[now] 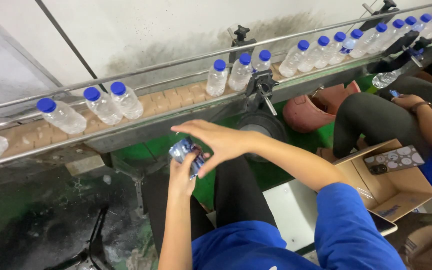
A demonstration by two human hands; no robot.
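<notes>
the left hand point(182, 175) has its fingers curled shut around a small stack of blue and silver sleeve labels point(187, 152), pinching them upright just below the conveyor's front edge. the right hand point(221, 142) lies across the top of that stack, fingers spread and loose, thumb down against the labels, palm turned downward; it grips nothing firmly, only touches. both forearms are bare, the right one running back to a blue sleeve point(346, 225), the left rising straight up from the lap over black trousers.

just above the hands runs the tan slatted conveyor point(176, 95) with metal guide rails, tilted up to the right. clear plastic bottles with blue caps ride it: one lying at the far left point(62, 116), a pair beside it point(113, 104), a trio near the middle point(240, 72), and a dense row further right point(336, 47). none of those show a label.

to the right a co-worker's hand point(408, 102) rests on a dark knee. below it sits an open brown cardboard box point(401, 192), with a phone in a spotted case point(395, 159) lying on its flap. a reddish bucket point(316, 107) stands under the conveyor.
</notes>
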